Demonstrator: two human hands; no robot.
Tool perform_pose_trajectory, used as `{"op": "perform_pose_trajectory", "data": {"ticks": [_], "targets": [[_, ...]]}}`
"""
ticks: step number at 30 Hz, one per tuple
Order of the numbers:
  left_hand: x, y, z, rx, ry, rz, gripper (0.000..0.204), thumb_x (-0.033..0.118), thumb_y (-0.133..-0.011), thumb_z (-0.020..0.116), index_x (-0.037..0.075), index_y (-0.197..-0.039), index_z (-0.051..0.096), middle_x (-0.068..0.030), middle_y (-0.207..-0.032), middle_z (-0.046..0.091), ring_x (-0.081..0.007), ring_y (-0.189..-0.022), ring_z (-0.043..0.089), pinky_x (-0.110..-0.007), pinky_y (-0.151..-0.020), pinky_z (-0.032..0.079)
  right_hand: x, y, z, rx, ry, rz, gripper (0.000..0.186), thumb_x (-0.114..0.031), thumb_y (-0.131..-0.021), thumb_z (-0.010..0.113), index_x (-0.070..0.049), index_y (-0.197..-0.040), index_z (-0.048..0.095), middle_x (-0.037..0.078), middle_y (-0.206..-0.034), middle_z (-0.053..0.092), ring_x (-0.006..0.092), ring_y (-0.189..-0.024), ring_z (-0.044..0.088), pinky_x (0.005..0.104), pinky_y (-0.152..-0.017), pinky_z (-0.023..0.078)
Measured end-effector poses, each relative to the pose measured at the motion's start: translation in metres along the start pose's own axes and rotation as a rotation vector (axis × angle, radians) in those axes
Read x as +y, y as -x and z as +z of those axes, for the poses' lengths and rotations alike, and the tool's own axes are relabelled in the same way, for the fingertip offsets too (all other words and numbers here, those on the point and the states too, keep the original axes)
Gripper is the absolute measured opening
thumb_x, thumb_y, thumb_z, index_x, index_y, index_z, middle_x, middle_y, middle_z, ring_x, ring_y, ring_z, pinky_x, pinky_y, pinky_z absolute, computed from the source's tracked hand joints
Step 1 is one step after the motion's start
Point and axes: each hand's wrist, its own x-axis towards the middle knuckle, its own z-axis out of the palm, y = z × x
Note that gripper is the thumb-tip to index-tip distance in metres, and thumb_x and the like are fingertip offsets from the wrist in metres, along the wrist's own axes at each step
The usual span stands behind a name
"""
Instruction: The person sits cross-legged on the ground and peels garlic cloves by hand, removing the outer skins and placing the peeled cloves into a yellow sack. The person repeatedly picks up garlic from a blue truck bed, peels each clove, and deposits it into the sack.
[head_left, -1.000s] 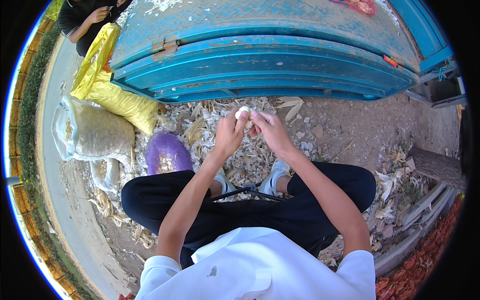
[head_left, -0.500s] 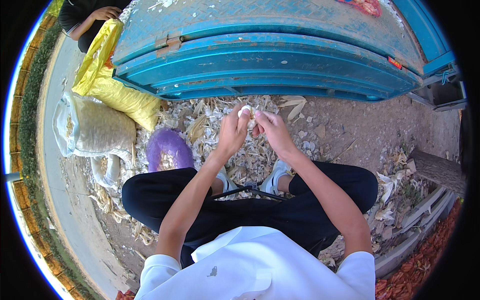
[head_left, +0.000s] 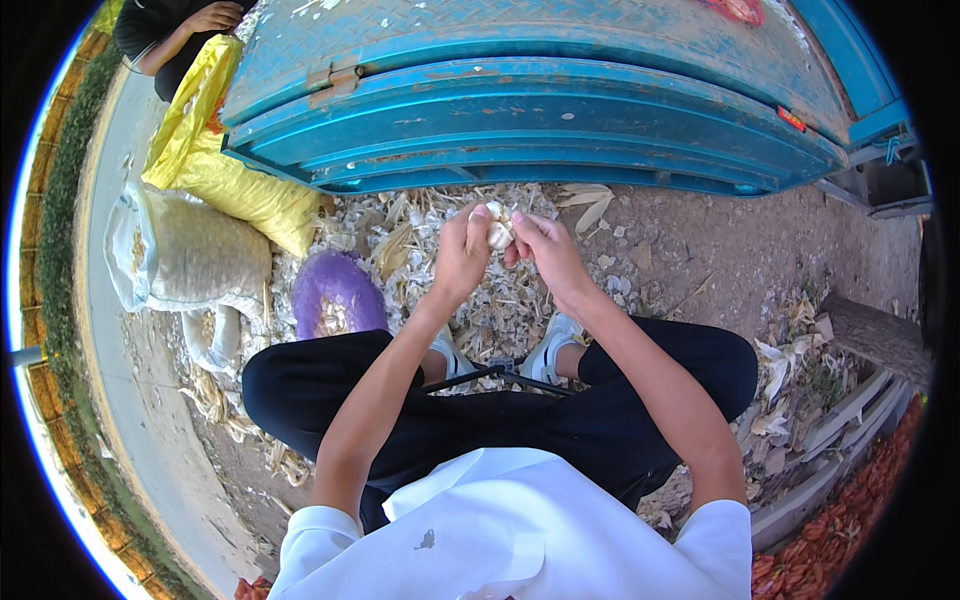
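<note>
A white garlic bulb [head_left: 499, 236] is held between my two hands, above ground littered with pale garlic skins [head_left: 430, 235]. My left hand [head_left: 463, 252] is closed on the bulb's left side, its thumb along the upper part. From the other side my right hand [head_left: 551, 262] pinches at the bulb with thumb and curled fingers. Whatever small piece may lie under the right fingertips is hidden. Both forearms reach forward over my bent knees.
Ahead stands the blue metal side of a truck bed [head_left: 540, 125]. On the left are a yellow sack [head_left: 250, 190], a full whitish sack [head_left: 205, 250] and a purple mesh bag [head_left: 312, 290]. Another person's hand [head_left: 214, 16] shows at the upper left. A log [head_left: 875, 335] lies right.
The garlic bulb has turned and more of its white surface shows between my hands. My left fingers have shifted slightly left and down around it.
</note>
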Motion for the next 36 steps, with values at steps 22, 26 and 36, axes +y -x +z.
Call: {"op": "perform_pose_trajectory", "data": {"ticks": [22, 26, 36], "targets": [[0.008, -0.022, -0.015, -0.006, 0.771, -0.693, 0.022, 0.031, -0.098, 0.05, 0.012, -0.087, 0.054, 0.0004, -0.072, 0.057, -0.0083, -0.061, 0.052, -0.022, -0.04, 0.028, 0.004, -0.002, 0.009, 0.078, 0.415, -0.157, 0.045, -0.036, -0.101, 0.046, 0.004, -0.091, 0.063, 0.009, -0.063, 0.058, 0.0178, -0.06, 0.058, 0.0347, -0.059, 0.044], [0.003, -0.025, -0.017, 0.019, 0.783, -0.705, 0.023, 0.03, -0.098, 0.053, 0.015, -0.08, 0.05, 0.0019, -0.07, 0.056, -0.0075, -0.061, 0.052, -0.021, -0.04, 0.027, 0.003, -0.004, 0.003, 0.053, 0.471, -0.152, 0.045, -0.036, -0.101, 0.046, 0.003, -0.084, 0.062, 0.01, -0.061, 0.057, 0.0201, -0.058, 0.057, 0.037, -0.058, 0.042], [0.002, -0.021, -0.008, 0.088, 0.037, -0.184, 0.046, 0.044, -0.098, 0.055, 0.001, -0.084, 0.061, -0.003, -0.06, 0.052, -0.0155, -0.054, 0.045, -0.032, -0.053, 0.039, -0.004, -0.003, 0.005, 0.097, 0.692, -0.284, 0.041, -0.029, -0.101, 0.044, 0.004, -0.078, 0.054, 0.018, -0.07, 0.053, 0.0368, -0.065, 0.052, 0.0463, -0.063, 0.041]]}}
